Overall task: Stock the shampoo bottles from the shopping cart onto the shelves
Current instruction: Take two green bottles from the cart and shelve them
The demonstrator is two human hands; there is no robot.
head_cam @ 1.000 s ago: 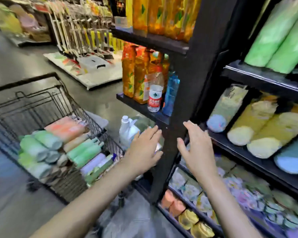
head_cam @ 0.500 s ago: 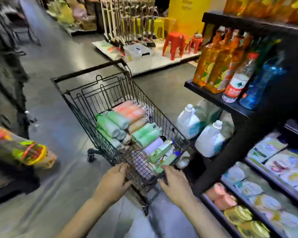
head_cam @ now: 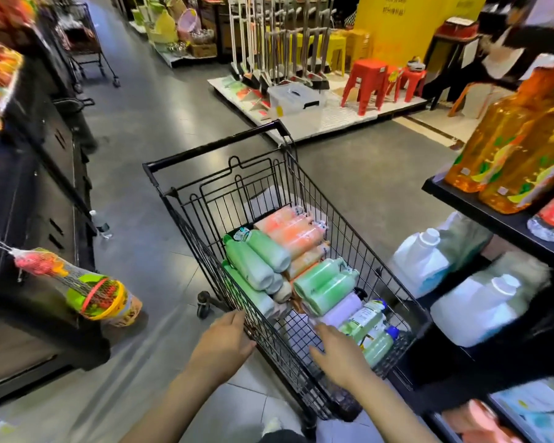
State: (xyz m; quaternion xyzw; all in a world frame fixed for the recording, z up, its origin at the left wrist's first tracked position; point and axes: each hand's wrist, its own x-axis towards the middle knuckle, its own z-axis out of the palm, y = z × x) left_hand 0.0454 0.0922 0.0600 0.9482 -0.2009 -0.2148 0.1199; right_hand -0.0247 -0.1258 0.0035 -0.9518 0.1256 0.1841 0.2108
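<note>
Left hand (head_cam: 223, 342) lying spread on the cart (head_cam: 279, 343) rim; right hand (head_cam: 339, 356) reaching, loosely spread, toward rigid, probably slick shampoo bottles (head_cam: 325, 284) (best gripped mid-barrel).

The shopping cart (head_cam: 288, 238) stands on the floor (head_cam: 135, 174) at the middle, its handle (head_cam: 211, 145) toward 12 o'clock. Shampoo bottles (head_cam: 304, 270) lie on their sides in its basket, piled in rows. The left hand (head_cam: 221, 346) is at the cart's near rim at 7 o'clock; the right hand (head_cam: 339, 356) reaches inside, just beside the nearest bottles. Shelves (head_cam: 480, 212) rise at 3 o'clock, carrying tall bottles (head_cam: 506, 142), with jugs (head_cam: 419, 257) on the level below. At 9 o'clock a netted toy bundle (head_cam: 87, 289) hangs from another rack. Stools (head_cam: 368, 81) and brooms (head_cam: 288, 43) stand at 1 o'clock.
</note>
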